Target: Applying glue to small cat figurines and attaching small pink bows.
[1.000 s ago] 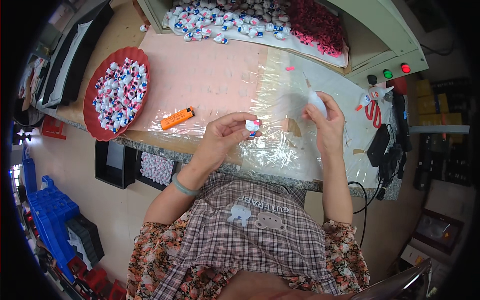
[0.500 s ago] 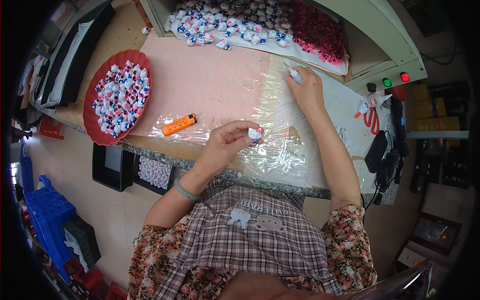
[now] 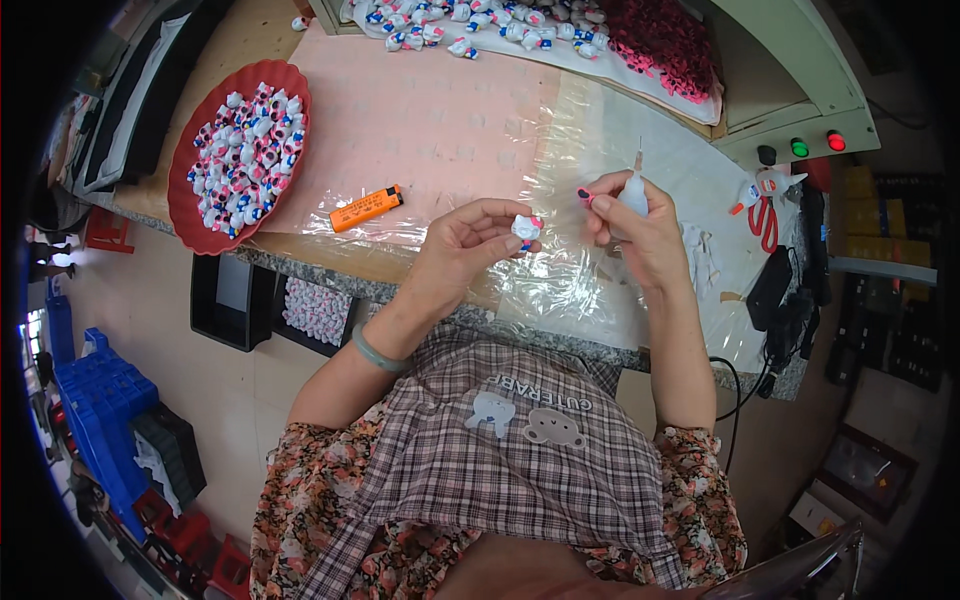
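On head cam I've got L hand [image 3: 462,245] closed, thumb & fingers pinching one small white figurine [image 3: 525,229] w/ pink and blue parts, upright over table, L of R hand. R hand [image 3: 645,228] also closed: thumb & forefinger tips grip a small pink/dark piece [image 3: 585,196], apart from figurine. Same hand holds a squeeze bottle [image 3: 633,195], thin tip pointing away from wearer; can't make out fill level.

Next out, L side: red scalloped bowl [image 3: 179,195], well loaded w/ white/pink/blue figs [image 3: 248,150]. Orange lighter [image 3: 366,208] betw. bowl & L hand. R side: second bottle [image 3: 768,187], white w/ orange tip, by red-handled scissors [image 3: 763,228].

Far edge: I see pale cabinet [image 3: 820,110] w/ lots more figs [image 3: 490,22] inside, plus heap of dk pink pcs [image 3: 660,45] at its R end. Upper L: long black tray [image 3: 167,100], white sheet in it.

Below table edge: two black bins; R one holds packed pale pinkish pcs [image 3: 315,312]. L one shows a flat grey surface inside, can't ID.
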`<state>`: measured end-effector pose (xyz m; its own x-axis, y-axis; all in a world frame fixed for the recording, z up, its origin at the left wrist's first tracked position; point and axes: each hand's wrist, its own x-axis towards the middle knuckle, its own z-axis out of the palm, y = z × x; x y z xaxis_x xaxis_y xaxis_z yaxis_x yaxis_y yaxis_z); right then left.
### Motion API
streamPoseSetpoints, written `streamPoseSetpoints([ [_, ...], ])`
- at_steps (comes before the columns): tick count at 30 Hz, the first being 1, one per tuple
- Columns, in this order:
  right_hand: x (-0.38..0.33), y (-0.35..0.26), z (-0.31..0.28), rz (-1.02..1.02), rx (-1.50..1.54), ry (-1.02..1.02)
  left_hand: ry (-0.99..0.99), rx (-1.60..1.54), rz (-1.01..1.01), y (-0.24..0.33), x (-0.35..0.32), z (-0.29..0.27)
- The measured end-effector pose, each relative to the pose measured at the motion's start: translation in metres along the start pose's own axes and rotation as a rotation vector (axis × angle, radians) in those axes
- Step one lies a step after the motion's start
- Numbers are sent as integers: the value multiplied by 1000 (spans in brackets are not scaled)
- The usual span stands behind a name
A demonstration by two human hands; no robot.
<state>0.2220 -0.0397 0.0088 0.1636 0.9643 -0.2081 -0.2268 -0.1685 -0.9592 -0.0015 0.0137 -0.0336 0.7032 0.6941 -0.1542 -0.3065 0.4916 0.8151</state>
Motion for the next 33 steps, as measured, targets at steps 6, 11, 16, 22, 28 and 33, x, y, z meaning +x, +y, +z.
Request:
streamPoseSetpoints([
  [6,-31,20,19,-38,30,-82,-17,19,-1,0,-4,9],
  [11,-39,17,31,-38,34,-18,-5,56,-5,-2,-7,12],
  [16,-40,20,32,-15,-28,-3,-26,91,-13,-2,-9,14],
  [22,-45,27,36,-11,-103,82,-16,159,0,0,-12,18],
  [28,-49,32,48,-113,-309,182,-6,195,76,-7,-12,20],
  [33,-52,34,50,-162,-403,219,30,224,113,-11,-11,19],
])
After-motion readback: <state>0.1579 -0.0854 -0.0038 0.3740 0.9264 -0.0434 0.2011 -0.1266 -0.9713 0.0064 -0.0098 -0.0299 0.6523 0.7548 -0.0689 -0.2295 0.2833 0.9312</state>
